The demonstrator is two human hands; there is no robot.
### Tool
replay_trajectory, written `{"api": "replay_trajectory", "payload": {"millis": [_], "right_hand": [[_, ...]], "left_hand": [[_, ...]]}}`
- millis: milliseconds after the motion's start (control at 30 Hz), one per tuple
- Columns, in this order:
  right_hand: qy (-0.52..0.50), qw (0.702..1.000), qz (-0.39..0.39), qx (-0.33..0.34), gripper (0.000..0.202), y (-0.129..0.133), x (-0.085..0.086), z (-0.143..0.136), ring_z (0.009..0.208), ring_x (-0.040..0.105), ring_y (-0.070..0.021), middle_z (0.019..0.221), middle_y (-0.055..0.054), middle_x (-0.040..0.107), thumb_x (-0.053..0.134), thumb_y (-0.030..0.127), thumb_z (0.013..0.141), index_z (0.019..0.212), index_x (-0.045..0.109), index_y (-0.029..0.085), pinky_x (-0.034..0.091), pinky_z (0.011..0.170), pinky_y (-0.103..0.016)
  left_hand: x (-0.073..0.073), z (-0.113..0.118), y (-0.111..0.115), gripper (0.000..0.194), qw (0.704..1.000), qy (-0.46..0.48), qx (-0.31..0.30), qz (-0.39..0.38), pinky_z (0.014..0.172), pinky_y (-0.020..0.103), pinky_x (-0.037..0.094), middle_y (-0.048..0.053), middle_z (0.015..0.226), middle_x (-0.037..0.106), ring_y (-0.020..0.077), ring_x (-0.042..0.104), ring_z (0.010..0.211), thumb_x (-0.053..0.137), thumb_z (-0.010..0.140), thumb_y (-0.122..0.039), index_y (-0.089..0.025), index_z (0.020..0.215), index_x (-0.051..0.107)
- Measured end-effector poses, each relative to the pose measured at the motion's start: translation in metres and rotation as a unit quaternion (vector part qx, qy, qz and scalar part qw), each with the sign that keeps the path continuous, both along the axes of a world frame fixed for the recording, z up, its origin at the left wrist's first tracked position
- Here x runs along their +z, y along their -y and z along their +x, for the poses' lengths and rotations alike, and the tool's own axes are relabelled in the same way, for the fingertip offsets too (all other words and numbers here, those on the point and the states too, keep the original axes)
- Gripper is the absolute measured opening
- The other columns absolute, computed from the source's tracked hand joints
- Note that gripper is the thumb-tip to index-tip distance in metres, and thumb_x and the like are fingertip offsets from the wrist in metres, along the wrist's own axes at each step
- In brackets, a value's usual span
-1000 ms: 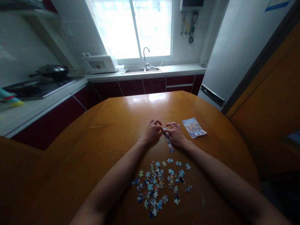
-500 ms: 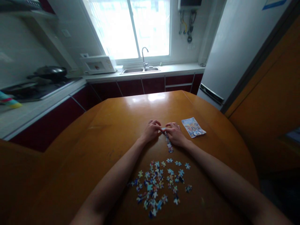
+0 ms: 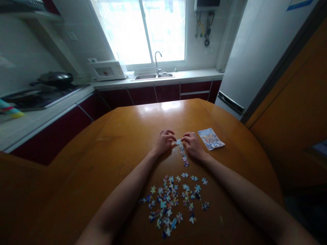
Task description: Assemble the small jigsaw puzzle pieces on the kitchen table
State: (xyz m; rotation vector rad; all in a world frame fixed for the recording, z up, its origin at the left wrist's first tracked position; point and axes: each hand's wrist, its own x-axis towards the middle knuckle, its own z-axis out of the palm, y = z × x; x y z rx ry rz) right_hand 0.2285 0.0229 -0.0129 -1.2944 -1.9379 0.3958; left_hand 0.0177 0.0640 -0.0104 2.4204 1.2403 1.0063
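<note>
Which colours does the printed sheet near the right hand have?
The printed sheet shows mainly blue, white and orange-yellow; the head view shows it best.

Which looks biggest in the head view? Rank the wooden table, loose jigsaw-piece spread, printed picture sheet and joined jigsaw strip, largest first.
1. Wooden table
2. Loose jigsaw-piece spread
3. Printed picture sheet
4. Joined jigsaw strip

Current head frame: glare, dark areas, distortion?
Head view: bright white rectangular window blown out; polished brown wooden table shows glare at its far end, dimness nearer the camera; tall grey fridge leans, likely lens distortion; small multicoloured jigsaw pieces lack fine detail.
</note>
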Motion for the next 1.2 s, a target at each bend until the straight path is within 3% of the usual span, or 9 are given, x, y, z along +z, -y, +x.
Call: {"api": "replay_trajectory", "payload": {"millis": [200, 400, 600, 1200], "right_hand": [[0.027, 0.999, 0.008, 0.019, 0.027, 0.0000, -0.0012, -0.0001, 0.113, 0.047, -0.0245, 0.113, -0.008, 0.063, 0.050, 0.016, 0.094, 0.093, 0.076, 0.024, 0.038, 0.099, -0.041], [0.044, 0.999, 0.003, 0.024, 0.025, -0.0002, -0.0021, -0.0009, 0.114, 0.046, -0.0250, 0.114, -0.007, 0.062, 0.052, 0.018, 0.094, 0.092, 0.076, 0.026, 0.037, 0.099, -0.043], [-0.001, 1.000, -0.007, 0.014, 0.025, 0.0002, 0.0005, 0.0007, 0.110, 0.048, -0.0244, 0.109, -0.008, 0.064, 0.051, 0.017, 0.093, 0.091, 0.075, 0.023, 0.038, 0.099, -0.041], [-0.030, 1.000, 0.001, 0.009, 0.025, -0.0032, -0.0021, 0.0020, 0.106, 0.050, -0.0236, 0.102, -0.008, 0.064, 0.051, 0.016, 0.091, 0.086, 0.074, 0.021, 0.040, 0.096, -0.038]], "left_hand": [[-0.0040, -0.0009, -0.0005, 0.020, 0.999, -0.023, -0.033, -0.004, 0.099, 0.041, 0.046, 0.003, 0.109, 0.065, 0.0221, 0.050, 0.106, 0.069, 0.076, -0.009, -0.026, 0.072, 0.079], [-0.0042, -0.0003, -0.0010, 0.030, 0.999, -0.026, -0.033, -0.001, 0.100, 0.040, 0.044, 0.003, 0.107, 0.066, 0.0211, 0.051, 0.105, 0.060, 0.079, -0.002, -0.026, 0.075, 0.078], [-0.0028, -0.0003, -0.0001, 0.040, 1.000, -0.018, -0.026, -0.004, 0.100, 0.039, 0.045, 0.002, 0.106, 0.066, 0.0204, 0.050, 0.106, 0.052, 0.076, 0.005, -0.025, 0.080, 0.078], [-0.0002, 0.0021, 0.0021, 0.033, 0.999, -0.029, -0.040, -0.006, 0.097, 0.040, 0.046, 0.003, 0.104, 0.066, 0.0215, 0.050, 0.102, 0.057, 0.080, 0.000, -0.025, 0.077, 0.078]]}}
